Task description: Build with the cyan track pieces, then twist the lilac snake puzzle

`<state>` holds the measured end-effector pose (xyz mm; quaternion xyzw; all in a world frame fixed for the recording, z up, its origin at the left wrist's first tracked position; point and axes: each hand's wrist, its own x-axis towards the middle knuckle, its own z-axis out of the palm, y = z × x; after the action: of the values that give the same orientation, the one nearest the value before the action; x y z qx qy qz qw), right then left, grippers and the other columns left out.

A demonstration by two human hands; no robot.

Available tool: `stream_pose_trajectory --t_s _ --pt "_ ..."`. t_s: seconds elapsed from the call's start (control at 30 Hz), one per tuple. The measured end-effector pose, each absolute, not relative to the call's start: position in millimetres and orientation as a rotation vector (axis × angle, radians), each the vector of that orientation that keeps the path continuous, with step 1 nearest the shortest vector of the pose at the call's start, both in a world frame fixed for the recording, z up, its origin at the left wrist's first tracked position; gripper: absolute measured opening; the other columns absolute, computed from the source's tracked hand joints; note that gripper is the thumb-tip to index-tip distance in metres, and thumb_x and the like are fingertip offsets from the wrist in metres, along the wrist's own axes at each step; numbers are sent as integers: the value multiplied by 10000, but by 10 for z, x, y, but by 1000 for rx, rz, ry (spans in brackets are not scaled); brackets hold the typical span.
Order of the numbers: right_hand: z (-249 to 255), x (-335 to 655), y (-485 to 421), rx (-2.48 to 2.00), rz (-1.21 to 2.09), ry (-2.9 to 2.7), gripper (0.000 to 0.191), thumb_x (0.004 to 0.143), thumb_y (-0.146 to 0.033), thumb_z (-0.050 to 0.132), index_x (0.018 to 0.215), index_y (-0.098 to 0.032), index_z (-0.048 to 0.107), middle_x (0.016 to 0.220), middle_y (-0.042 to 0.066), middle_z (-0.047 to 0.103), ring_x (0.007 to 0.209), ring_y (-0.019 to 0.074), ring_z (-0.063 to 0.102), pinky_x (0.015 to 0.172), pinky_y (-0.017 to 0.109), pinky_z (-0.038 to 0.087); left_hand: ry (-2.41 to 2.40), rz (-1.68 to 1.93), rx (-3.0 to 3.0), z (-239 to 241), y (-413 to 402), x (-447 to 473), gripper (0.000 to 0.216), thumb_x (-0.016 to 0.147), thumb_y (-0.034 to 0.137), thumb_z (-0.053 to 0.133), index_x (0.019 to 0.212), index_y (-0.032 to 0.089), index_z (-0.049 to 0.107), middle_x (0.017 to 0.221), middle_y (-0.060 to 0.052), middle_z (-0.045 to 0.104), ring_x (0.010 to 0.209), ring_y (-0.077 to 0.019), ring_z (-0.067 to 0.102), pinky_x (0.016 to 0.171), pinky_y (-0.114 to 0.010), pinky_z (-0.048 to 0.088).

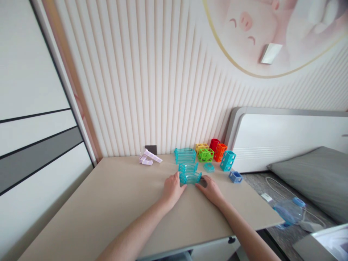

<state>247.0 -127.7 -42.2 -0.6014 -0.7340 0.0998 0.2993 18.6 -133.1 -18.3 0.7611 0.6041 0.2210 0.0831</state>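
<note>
A see-through teal curved toy piece (191, 178) lies low over the table, between my two hands. My left hand (172, 189) is closed on its left end, thumb in front and fingers behind. At its right end my right hand (212, 190) grips with thumb and fingers. Directly behind sits a similar teal curved piece (188, 167), and farther back a larger teal ribbed piece (185, 156). A small flat teal piece (208, 167) rests to the right of these.
Yellow (201, 148), green (206, 155), red (214, 144), orange (220, 152), teal (227, 160) and blue frame blocks (235, 177) stand at the right of the table (122, 203). Pale purple pieces (149, 157) lie back left. A bed headboard (285, 137) borders the right.
</note>
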Motion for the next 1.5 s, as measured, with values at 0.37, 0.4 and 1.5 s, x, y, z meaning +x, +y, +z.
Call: stream_pose_trajectory --t_s 0.37,0.4,1.5 --pt "-420 2471 -1219 -1589 254 -1983 385 812 -460 650 1060 -166 662 1056 117 696 1022 277 635 936 398 476 1738 710 2262 -210 -1283 164 511 811 380 685 1254 172 539 1165 -119 684 1117 -275 617 945 -352 459" --pt "-422 2471 -1221 -1589 253 -1986 390 813 -463 649 1064 -165 662 1058 117 696 1023 278 634 937 400 475 1731 712 2262 -209 -1291 159 507 810 382 684 1249 172 542 1165 -120 683 1120 -276 614 947 -354 459" --pt "-352 2394 -1074 -1629 219 -2020 413 842 -480 614 1104 -165 664 1089 126 697 1052 279 629 956 400 465 1718 774 2202 -293 -1080 168 512 855 467 642 1238 139 555 1101 -145 700 1072 -276 646 924 -356 475"
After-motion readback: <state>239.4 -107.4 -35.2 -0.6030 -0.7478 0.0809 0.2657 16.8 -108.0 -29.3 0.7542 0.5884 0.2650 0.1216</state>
